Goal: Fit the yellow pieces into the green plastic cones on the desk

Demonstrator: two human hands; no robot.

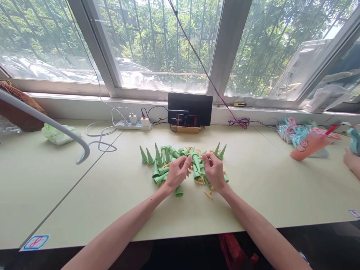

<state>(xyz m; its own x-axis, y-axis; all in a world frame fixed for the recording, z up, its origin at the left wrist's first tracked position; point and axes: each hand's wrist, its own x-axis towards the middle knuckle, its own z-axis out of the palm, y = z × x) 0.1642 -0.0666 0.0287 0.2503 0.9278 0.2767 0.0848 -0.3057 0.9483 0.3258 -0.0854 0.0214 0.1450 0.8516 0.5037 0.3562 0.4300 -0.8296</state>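
Observation:
My left hand [178, 171] is closed in a pinch over the middle of the pile, its fingertips at the wide end of a green plastic spike [196, 162] that points down. Close by on the other side, my right hand [215, 171] is also pinched; whatever lies between its fingertips is too small to make out. Around both hands lie several more hollow green spikes [160, 179] and small yellow T-shaped pieces [208, 194]. A few green spikes [143, 154] stand upright at the pile's left, and two more [222, 152] at its back right.
Behind the pile, a phone [188, 120] leans on a black screen [190, 103] over a cardboard piece. A power strip [135, 125] with cables sits to the left. At right are an orange drink cup [309, 145], bagged pastel clips [292, 129] and another person's hand [352, 163].

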